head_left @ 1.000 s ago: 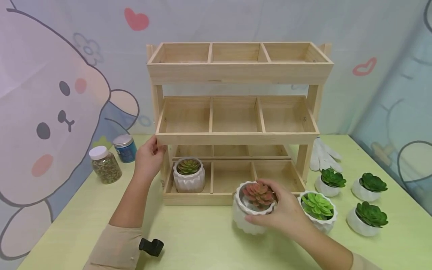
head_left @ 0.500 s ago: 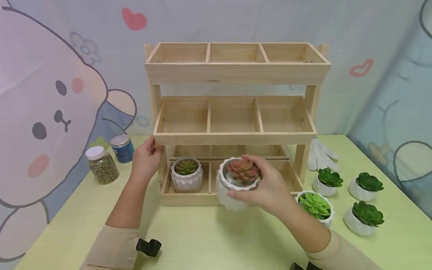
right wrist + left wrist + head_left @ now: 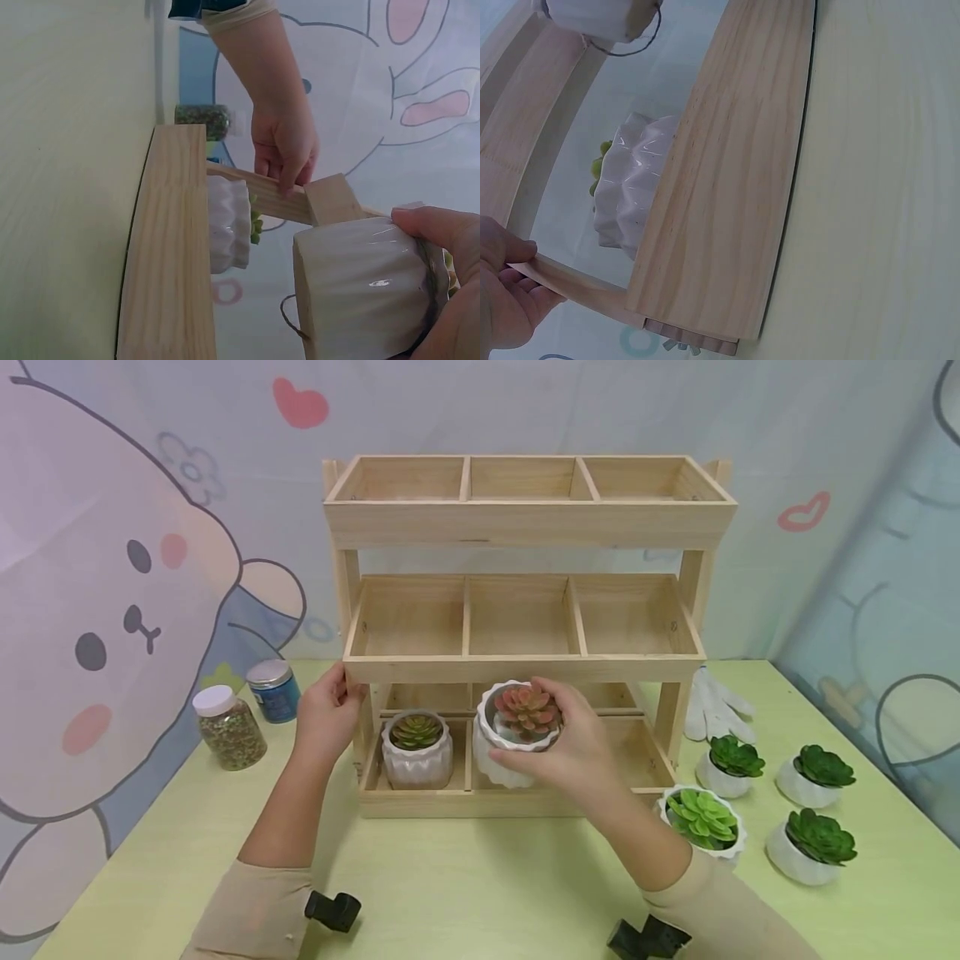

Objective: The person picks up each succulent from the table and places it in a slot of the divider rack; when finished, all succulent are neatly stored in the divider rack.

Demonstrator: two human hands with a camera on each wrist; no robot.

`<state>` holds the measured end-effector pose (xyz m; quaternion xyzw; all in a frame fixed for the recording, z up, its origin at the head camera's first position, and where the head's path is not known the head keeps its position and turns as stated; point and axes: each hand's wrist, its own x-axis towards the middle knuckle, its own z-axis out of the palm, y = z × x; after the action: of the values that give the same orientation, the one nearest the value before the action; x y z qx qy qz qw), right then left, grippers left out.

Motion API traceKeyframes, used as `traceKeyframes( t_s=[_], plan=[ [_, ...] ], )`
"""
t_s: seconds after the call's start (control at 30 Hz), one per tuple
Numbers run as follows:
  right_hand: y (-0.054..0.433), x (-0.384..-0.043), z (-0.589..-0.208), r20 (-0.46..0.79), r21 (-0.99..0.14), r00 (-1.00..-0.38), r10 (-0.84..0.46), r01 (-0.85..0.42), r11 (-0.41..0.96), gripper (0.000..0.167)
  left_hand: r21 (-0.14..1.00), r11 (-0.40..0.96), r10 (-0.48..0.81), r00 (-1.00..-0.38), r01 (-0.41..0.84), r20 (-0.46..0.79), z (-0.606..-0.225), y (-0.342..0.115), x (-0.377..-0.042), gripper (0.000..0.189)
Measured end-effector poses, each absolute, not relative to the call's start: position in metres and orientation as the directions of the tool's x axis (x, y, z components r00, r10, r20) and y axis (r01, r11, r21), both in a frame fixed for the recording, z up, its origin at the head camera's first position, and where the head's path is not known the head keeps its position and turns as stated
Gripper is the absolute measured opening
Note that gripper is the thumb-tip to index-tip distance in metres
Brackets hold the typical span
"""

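My right hand [image 3: 581, 756] grips a white scalloped pot [image 3: 489, 758] holding a reddish succulent [image 3: 527, 710], thumb and fingers round its rim. In the head view this pot hangs over the middle compartment of the bottom tier; its white wall [image 3: 360, 281] looms close in the right wrist view. My left hand [image 3: 327, 714] pinches the left upright [image 3: 574, 283] of the wooden three-tier shelf [image 3: 532, 670], just under the middle tier. Inside the bottom left compartment stands another white pot [image 3: 417, 766] with a green succulent [image 3: 416, 732].
To the right on the table are a pot with a bright green succulent [image 3: 702, 818] and several small pots with dark green succulents [image 3: 820, 835]. White gloves [image 3: 716, 706] lie behind them. At left stand a jar of granules [image 3: 231, 731] and a blue tin [image 3: 274, 693].
My right hand has carried the pot with the reddish succulent leftward and up from before the shelf to over the bottom tier. My left hand stays on the upright.
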<state>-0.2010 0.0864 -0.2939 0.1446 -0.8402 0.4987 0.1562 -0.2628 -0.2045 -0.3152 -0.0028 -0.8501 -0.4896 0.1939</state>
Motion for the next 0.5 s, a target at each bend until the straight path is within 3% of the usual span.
traceKeyframes(
  t_s=[0.5],
  plan=[
    [0.079, -0.227, -0.327, 0.399, -0.831, -0.915, -0.06, -0.388, 0.399, 0.086, 0.829, 0.526, -0.188, -0.924, 0.192, 0.333, -0.316, -0.204, -0.263, 0.04]
  ],
)
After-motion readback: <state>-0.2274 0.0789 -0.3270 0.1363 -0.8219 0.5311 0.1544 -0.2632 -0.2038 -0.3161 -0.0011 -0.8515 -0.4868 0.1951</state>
